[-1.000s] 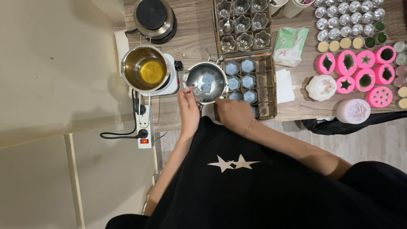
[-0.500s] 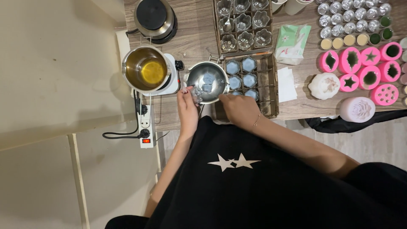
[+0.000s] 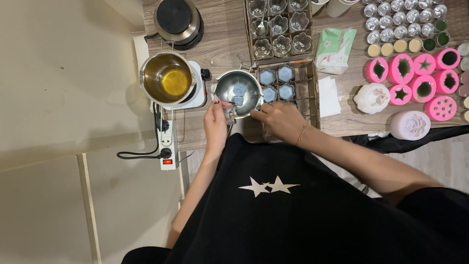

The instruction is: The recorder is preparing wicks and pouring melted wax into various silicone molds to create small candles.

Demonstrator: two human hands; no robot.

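My left hand [image 3: 216, 122] grips a small clear glass cup [image 3: 228, 114] at the near rim of a steel pot [image 3: 222, 85]. Several pale blue wax pieces [image 3: 238, 91] lie in that pot. My right hand [image 3: 282, 121] rests over the near rows of a cardboard tray [image 3: 309, 93] that holds blue-filled flower-shaped cups [image 3: 276, 83]. Its fingertips point left and reach the pot's near rim, close to the glass cup. Whether this hand holds anything is hidden.
A pot of yellow liquid [image 3: 168, 78] sits on a white hotplate [image 3: 198, 98], with a black-topped pot [image 3: 177, 19] behind and a power strip [image 3: 166, 139] at the table edge. A tray of empty glass cups [image 3: 279, 27], a tissue pack [image 3: 334, 49], pink moulds [image 3: 420, 78] and flower candles [image 3: 409, 124] lie further right.
My right hand has moved from the tray's near corner up and left, so its fingers now reach the pot's rim. My left hand has shifted the glass cup slightly towards the pot.
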